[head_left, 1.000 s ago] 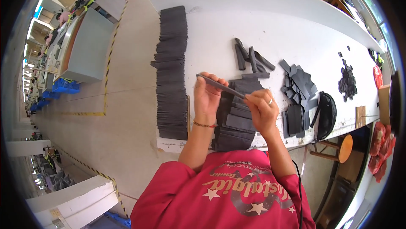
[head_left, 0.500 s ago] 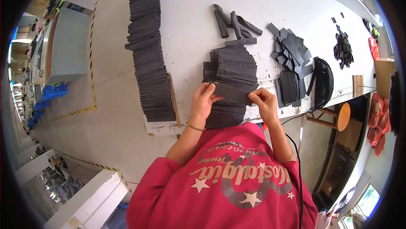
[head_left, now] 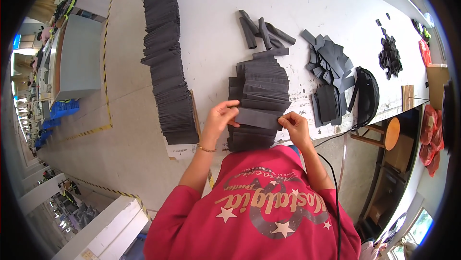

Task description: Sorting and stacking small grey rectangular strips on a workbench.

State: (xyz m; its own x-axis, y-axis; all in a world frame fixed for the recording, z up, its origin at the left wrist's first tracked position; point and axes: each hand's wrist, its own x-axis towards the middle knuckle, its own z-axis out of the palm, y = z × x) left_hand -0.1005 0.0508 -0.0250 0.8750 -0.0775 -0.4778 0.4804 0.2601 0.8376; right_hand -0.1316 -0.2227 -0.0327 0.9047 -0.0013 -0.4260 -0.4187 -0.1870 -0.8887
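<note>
A dark grey fabric strip [head_left: 259,118] lies across a fanned stack of like pieces [head_left: 265,84] right in front of me. Its right end is pinched between the thumb and fingers of my right hand [head_left: 296,128]. At the strip's left end is my left hand [head_left: 221,120], its index finger and thumb apart and the thumb close to the strip's edge. Below the strip, more dark pieces [head_left: 252,139] of the stack reach the table's near edge. Several rolled or folded dark pieces [head_left: 263,33] rest beyond the stack.
A long row of stacked dark pieces [head_left: 165,68] runs along the left of the white table [head_left: 211,29]. To the right are a loose pile of dark strips [head_left: 331,58], a black zipped pouch [head_left: 368,97] and a heap of small black pieces [head_left: 390,58]. A wooden stool [head_left: 391,133] stands by the near edge.
The strip has gone from a slant to lying nearly level across the stack. My left fingers have spread at its left end, while the right hand keeps its pinch.
</note>
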